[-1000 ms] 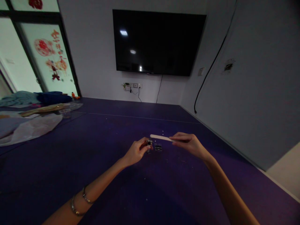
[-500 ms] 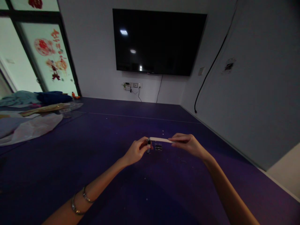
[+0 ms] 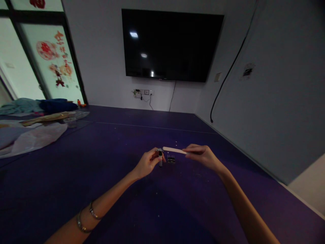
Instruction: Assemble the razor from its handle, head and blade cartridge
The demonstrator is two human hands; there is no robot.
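- The left hand (image 3: 147, 163) is closed around a small dark object with a pale lower end (image 3: 160, 158), pinched between the thumb and the fingers and held just above the purple floor (image 3: 106, 159).
- The right hand (image 3: 203, 156) grips one end of a thin pale stick (image 3: 174, 150) between its fingertips; the stick lies almost level and its free end comes just beside the small object.
- A small dark case with compartments (image 3: 171, 159) lies on the floor between the two hands, just under the stick. What is inside it is too small to see.
- Two bracelets (image 3: 86, 218) are on the left wrist.
- A large black television (image 3: 171, 45) hangs on the wall; its screen is dark and no brand can be read on it.
- Red paper decorations (image 3: 47, 51) are stuck on the glass at the left; any writing on them is too blurred to read.
- A heap of cloth and plastic sheet (image 3: 33, 130) lies on the floor far to the left, well apart from the hands.
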